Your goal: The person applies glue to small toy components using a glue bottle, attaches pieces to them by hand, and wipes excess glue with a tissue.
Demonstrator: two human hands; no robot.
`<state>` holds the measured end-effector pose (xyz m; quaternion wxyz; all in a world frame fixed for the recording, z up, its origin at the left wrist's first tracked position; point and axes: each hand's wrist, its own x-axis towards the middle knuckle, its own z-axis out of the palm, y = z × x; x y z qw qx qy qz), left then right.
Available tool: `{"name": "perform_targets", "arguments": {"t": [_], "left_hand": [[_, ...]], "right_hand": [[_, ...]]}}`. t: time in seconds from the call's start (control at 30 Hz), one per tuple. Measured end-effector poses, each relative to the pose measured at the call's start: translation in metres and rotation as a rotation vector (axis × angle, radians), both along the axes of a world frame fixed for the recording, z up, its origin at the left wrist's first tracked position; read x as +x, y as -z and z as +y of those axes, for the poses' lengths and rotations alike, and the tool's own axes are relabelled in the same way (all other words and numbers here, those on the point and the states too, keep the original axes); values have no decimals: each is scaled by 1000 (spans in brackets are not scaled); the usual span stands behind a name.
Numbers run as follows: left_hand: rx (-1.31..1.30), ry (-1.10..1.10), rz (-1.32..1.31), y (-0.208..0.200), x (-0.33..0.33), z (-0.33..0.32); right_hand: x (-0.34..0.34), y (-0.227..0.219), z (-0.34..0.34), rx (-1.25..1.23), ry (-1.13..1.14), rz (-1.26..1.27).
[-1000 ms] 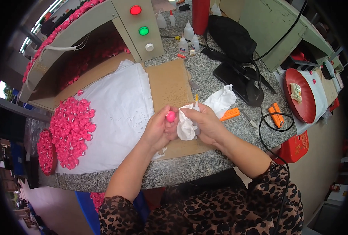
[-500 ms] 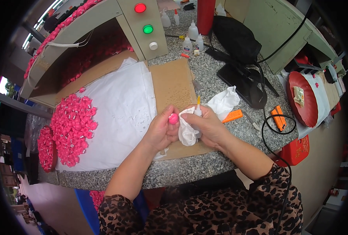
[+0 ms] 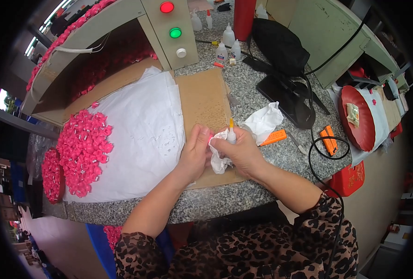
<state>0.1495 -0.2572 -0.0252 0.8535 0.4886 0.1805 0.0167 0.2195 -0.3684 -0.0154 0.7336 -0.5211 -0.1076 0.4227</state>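
Over the brown cardboard sheet, my two hands are brought together. My left hand is closed on a small round pink piece, now mostly hidden behind the fingers and a cloth. A crumpled white cloth or tissue hangs from my right hand, pressed against that piece. The same hand also grips a small translucent squeeze bottle, its yellow nozzle pointing up. To the left, a heap of similar pink pieces lies on white paper.
Beside my right hand are another crumpled tissue, an orange-handled cutter and a second orange tool. A black cable loops nearby. Small white bottles stand behind. A pale machine housing rises at the far left; a red tray sits right.
My right hand has moved left, bringing the cloth onto the pink piece, which showed plainly before and is now nearly covered. Both hands still hold the same things.
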Motion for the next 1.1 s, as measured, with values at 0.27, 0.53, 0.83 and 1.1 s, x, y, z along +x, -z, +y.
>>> {"name": "perform_targets", "arguments": {"t": [0.27, 0.53, 0.83, 1.1], "left_hand": [[139, -17, -92, 14, 1, 3], [129, -59, -44, 16, 3, 2], [183, -17, -40, 9, 2, 2], [-1, -21, 55, -1, 3, 6]], "right_hand": [[1, 5, 1, 55, -10, 97], [-3, 5, 1, 22, -8, -19], [5, 4, 1, 24, -9, 53], [6, 1, 2, 98, 41, 181]]}}
